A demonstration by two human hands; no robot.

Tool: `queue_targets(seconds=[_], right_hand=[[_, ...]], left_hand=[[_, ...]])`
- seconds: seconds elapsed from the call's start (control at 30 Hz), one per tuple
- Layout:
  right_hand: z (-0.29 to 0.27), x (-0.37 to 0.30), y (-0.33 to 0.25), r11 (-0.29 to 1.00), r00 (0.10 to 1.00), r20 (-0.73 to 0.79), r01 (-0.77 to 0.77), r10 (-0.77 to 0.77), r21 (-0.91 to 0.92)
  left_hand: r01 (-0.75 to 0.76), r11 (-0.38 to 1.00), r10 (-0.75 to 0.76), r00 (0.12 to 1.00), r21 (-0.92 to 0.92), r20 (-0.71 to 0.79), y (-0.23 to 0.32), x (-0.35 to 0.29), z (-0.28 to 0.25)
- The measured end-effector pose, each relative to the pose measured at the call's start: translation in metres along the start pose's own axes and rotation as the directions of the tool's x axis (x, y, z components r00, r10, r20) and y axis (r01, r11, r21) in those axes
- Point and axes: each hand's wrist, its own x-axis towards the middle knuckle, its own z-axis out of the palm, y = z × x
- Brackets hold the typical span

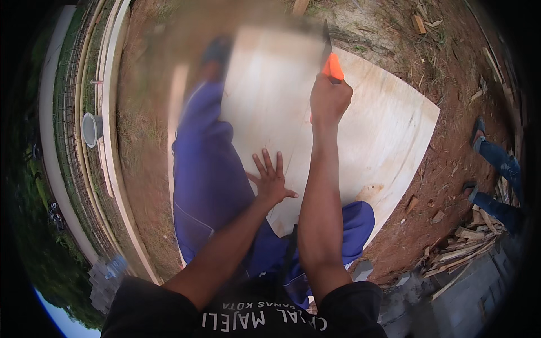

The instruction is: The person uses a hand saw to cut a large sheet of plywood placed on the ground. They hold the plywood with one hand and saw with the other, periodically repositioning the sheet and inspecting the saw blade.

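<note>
A hand saw with an orange handle [336,66] is gripped in my right hand [330,97], its dark narrow blade pointing away from me past the sheet's far edge. Under it lies a large pale plywood sheet [372,135]. My left hand [271,183] presses flat on the sheet with fingers spread, nearer to me and left of the saw. A faint line runs along the wood between the two hands. My left leg in blue trousers [205,152] rests along the sheet's left side. How far the blade sits in the wood cannot be made out.
Long timber boards [121,141] and a grey pipe end [90,129] stand at the left. A person in jeans [499,160] is on the right. Wood scraps [465,248] pile up at the lower right, beside grey blocks [468,298]. Reddish soil [417,225] surrounds the sheet.
</note>
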Motion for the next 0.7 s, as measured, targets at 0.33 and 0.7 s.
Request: queue_targets(seconds=[0.33,0.7], right_hand=[[-0.030,-0.076,0.029,0.999,0.999,-0.008,-0.042,0.042,0.027],[-0.035,-0.150,0.033,0.967,0.998,-0.012,-0.054,0.059,0.249]], left_hand=[[-0.020,0.995,0.031,0.994,0.100,-0.106,-0.013,0.006,0.025],[-0.022,0.978,0.076,0.962,0.207,-0.260,-0.023,0.011,0.049]])
